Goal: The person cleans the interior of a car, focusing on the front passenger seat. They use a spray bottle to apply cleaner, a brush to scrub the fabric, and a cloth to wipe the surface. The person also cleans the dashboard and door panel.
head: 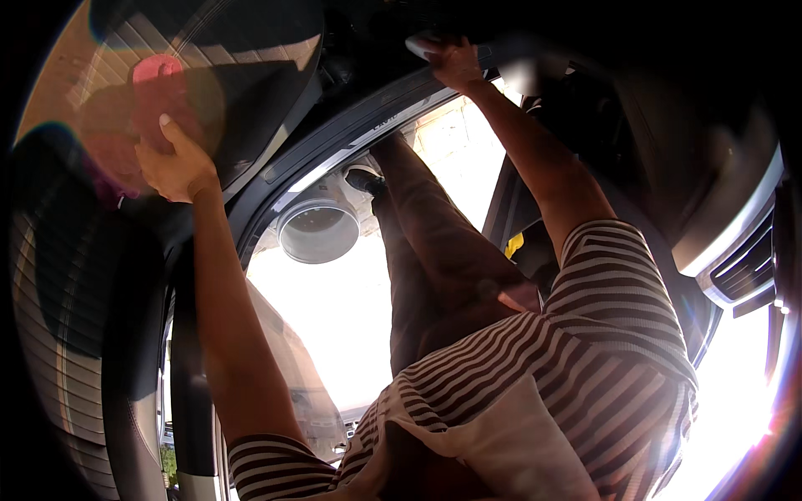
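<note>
My left hand [178,164] is over the car seat cushion [250,94], its fingers curled around a pink cloth [160,78]. Part of the cloth lies in shade and lens glare, and a purple edge shows below my fingers. Farther right, my right hand [456,64] reaches down by the inner edge of the door sill [376,128]. Beside its fingers is a small pale object [423,46]; deep shadow hides what it is and whether I grip it.
Outside the sill, a bucket [318,260] stands on the ground near my shoe [365,180]. The seat backrest [62,351] rises at left. A dashboard air vent [745,257] is at right. Something yellow [514,245] shows beside my leg.
</note>
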